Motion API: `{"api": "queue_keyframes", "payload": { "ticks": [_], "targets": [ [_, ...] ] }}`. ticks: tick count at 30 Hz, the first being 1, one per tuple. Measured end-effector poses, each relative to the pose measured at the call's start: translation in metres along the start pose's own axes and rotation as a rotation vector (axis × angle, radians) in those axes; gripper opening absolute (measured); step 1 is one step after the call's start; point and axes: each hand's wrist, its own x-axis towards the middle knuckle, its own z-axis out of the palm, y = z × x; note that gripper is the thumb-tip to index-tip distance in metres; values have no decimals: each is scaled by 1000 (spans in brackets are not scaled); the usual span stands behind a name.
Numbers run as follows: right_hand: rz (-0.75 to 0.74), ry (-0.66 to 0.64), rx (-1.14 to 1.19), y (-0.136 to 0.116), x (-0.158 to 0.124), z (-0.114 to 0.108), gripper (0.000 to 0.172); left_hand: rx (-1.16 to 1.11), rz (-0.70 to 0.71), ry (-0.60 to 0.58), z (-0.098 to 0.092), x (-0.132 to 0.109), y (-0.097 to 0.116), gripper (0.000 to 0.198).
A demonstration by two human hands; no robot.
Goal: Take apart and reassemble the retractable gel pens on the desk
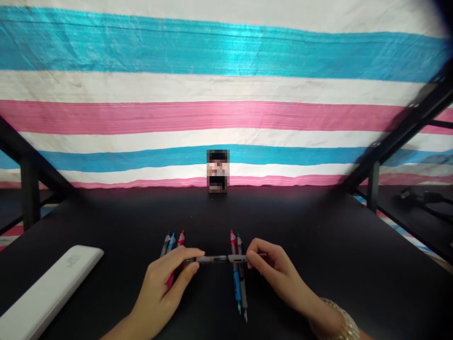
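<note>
A black and clear pen [215, 259] is held level between my two hands. My left hand [170, 281] pinches its left end between thumb and fingers, while my right hand [274, 269] grips the grey cap end. Under the right part of this pen lie a red and blue pen [237, 283] and a grey pen [243, 288], side by side. Beyond my left hand show the tops of a blue pen [171, 242], a red pen [181, 237] and a grey one [165, 245]; my hand hides much of them.
On the black table [198, 212], a long white box-like object [53, 288] lies at the left. A small pixelated item [218, 171] stands at the back edge. Black metal frames flank both sides, with dark cables [424, 198] at the far right.
</note>
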Motion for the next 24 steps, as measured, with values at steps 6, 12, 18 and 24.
{"api": "queue_keyframes", "payload": {
  "ticks": [6,12,18,24],
  "targets": [
    [4,-38,60,-3,1,0,40,-11,-12,10,-1,0,2,15],
    [54,-33,125,1,3,0,36,-24,-36,6,-1,0,1,16],
    [87,-22,234,5,5,1,38,-145,-133,-11,1,1,0,15],
    [82,113,484,5,4,-1,26,-365,-304,0,1,1,-1,15]
  ]
}}
